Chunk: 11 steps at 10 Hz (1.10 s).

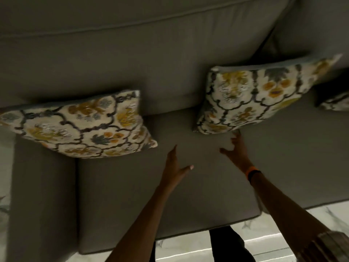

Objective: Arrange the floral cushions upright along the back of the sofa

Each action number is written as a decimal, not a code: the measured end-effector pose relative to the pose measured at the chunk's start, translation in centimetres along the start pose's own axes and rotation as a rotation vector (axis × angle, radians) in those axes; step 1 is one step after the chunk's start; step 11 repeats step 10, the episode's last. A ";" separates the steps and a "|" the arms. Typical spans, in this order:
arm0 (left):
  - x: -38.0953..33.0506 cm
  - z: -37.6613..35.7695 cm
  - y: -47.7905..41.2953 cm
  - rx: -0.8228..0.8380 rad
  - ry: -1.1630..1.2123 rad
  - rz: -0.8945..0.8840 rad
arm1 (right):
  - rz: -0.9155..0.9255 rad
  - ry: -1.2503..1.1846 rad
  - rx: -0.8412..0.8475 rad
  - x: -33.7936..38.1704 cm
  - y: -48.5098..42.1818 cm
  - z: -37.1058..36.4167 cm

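Two floral cushions lean against the back of the grey sofa [132,53]. The left cushion [79,125] rests at the left end over the armrest. The middle cushion [255,97] stands tilted against the backrest. A third floral cushion [336,103] is only partly visible at the right edge. My right hand [236,150] is spread open, its fingertips touching the bottom edge of the middle cushion. My left hand [175,167] hovers open above the seat, between the two cushions, touching nothing.
The sofa's left armrest [43,195] runs toward me. The seat cushion [170,205] ends at a front edge near my legs. Pale marble floor [283,233] shows below the sofa. An orange and black band sits on my right wrist [252,173].
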<state>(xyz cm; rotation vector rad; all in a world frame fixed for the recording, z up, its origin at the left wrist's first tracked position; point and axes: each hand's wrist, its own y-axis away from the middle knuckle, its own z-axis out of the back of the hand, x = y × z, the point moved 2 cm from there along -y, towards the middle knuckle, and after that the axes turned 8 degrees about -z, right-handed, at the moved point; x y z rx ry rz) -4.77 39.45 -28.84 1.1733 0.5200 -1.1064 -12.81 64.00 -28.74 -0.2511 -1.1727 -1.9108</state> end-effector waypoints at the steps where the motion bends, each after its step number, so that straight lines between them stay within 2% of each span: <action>1: -5.3 -4.1 -5.1 -0.093 0.105 -0.063 | 0.002 -0.225 -0.240 -1.8 -4.2 9.4; 2: -9.7 -6.3 -10.5 -0.172 0.233 -0.134 | 0.078 -0.270 -0.303 -1.9 -9.2 17.1; 3: -12.4 -8.3 -14.3 -0.159 0.302 -0.159 | 0.281 -0.175 -0.116 -0.1 -12.7 21.5; 4: -13.4 -9.3 -14.9 -0.206 0.284 -0.179 | 0.391 -0.096 0.074 1.9 -14.6 22.3; 5: -14.8 -10.8 -14.1 -0.196 0.342 -0.234 | 0.409 -0.161 0.049 1.7 -15.3 22.6; 6: -15.4 -11.8 -14.3 -0.238 0.386 -0.241 | 0.409 -0.220 0.028 0.5 -15.6 22.5; 8: -13.0 -10.3 -15.4 -0.235 0.229 -0.249 | 0.362 -0.222 -0.048 0.0 -14.7 21.4; 9: -13.1 -9.9 -14.4 -0.237 0.250 -0.245 | 0.343 -0.256 -0.118 -2.0 -12.6 18.4; 10: -12.2 -9.3 -11.7 -0.282 0.089 -0.245 | 0.107 -0.001 -0.213 -3.6 -8.4 13.9; 11: -12.2 -9.3 -11.7 -0.282 0.089 -0.245 | 0.107 -0.001 -0.213 -3.6 -8.4 13.9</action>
